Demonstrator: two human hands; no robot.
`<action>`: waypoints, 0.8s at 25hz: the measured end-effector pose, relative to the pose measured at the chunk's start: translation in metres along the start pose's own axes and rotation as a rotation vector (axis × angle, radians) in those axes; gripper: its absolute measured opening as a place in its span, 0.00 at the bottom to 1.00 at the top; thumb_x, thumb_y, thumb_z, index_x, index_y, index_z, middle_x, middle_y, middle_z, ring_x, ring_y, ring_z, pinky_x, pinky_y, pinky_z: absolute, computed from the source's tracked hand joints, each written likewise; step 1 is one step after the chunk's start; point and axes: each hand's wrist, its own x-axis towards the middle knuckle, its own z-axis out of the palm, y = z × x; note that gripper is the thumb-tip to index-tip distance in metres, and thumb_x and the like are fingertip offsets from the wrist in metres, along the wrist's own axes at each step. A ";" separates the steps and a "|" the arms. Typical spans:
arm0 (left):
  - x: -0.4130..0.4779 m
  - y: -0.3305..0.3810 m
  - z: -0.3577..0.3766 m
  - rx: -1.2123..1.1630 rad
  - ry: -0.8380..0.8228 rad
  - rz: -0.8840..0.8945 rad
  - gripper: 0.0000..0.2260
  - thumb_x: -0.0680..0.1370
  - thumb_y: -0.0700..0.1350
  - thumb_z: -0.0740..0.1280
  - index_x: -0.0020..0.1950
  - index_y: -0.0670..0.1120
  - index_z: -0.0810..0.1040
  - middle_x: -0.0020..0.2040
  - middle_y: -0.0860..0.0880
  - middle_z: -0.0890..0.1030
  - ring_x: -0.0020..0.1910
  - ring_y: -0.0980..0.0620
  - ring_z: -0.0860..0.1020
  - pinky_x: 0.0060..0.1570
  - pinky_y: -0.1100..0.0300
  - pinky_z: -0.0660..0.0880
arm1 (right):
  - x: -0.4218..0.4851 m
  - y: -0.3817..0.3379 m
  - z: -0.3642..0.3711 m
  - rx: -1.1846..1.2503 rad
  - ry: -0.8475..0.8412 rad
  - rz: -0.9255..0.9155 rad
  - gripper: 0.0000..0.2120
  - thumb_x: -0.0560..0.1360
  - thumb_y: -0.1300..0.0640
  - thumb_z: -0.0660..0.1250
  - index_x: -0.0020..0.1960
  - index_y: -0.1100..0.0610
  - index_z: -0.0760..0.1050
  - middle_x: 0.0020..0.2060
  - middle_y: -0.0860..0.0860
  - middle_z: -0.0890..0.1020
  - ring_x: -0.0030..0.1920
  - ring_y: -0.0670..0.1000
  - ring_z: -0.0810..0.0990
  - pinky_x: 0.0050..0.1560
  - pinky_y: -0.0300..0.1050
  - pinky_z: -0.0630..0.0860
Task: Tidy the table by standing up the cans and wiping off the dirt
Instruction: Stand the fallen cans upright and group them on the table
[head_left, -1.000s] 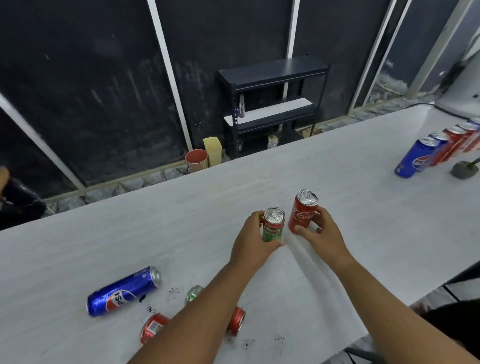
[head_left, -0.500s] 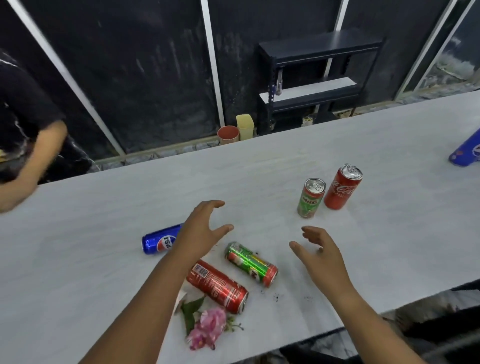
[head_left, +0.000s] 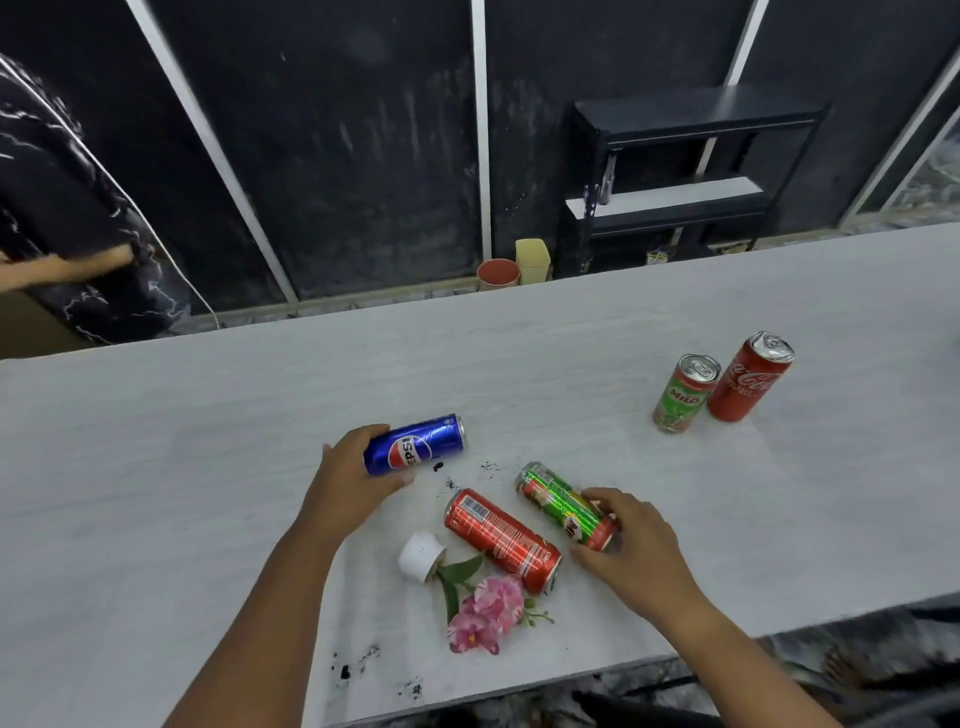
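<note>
Two cans are upright already: a green Milo can (head_left: 684, 393) and a Coke can (head_left: 748, 377), side by side, well off to the right of the lying red can (head_left: 503, 538) & further back. Three are down. Left hand (head_left: 349, 486) has its fingers wrapped round the blue Pepsi can (head_left: 414, 450), just up-left of the red one; right hand (head_left: 631, 535) is curled over the near end of the lying green can (head_left: 566, 505), right beside the red one. Both still flat, so I'd say roughly 2 of 5 stood, wiping not begun. Dirt specks (head_left: 448, 475) sit between Pepsi & red can, more near the front edge. A tipped white pot (head_left: 421, 554) w/ pink flower (head_left: 485, 613) lies just left of the red can. The table (head_left: 156, 467) is pale, long. Dark panelled wall and a black shelf unit (head_left: 685, 171) behind.
</note>
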 end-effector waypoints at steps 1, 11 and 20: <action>0.001 -0.003 0.001 0.013 0.001 0.016 0.32 0.74 0.48 0.82 0.75 0.57 0.73 0.63 0.60 0.77 0.65 0.53 0.76 0.72 0.46 0.75 | -0.001 -0.001 0.001 0.060 0.020 0.024 0.30 0.70 0.49 0.82 0.69 0.44 0.78 0.56 0.37 0.80 0.55 0.42 0.77 0.53 0.43 0.74; -0.009 0.008 0.003 -0.224 0.043 0.039 0.29 0.73 0.37 0.82 0.69 0.55 0.76 0.65 0.56 0.76 0.60 0.58 0.80 0.44 0.74 0.79 | 0.000 -0.027 -0.012 0.449 0.221 0.028 0.27 0.71 0.59 0.82 0.65 0.41 0.77 0.60 0.39 0.81 0.60 0.40 0.80 0.54 0.34 0.78; -0.002 0.046 0.004 -0.445 0.116 0.109 0.31 0.73 0.41 0.83 0.65 0.65 0.74 0.66 0.63 0.76 0.66 0.61 0.78 0.56 0.66 0.81 | 0.006 -0.034 -0.001 0.501 0.218 -0.025 0.26 0.71 0.51 0.82 0.65 0.39 0.77 0.59 0.36 0.79 0.62 0.41 0.79 0.57 0.39 0.75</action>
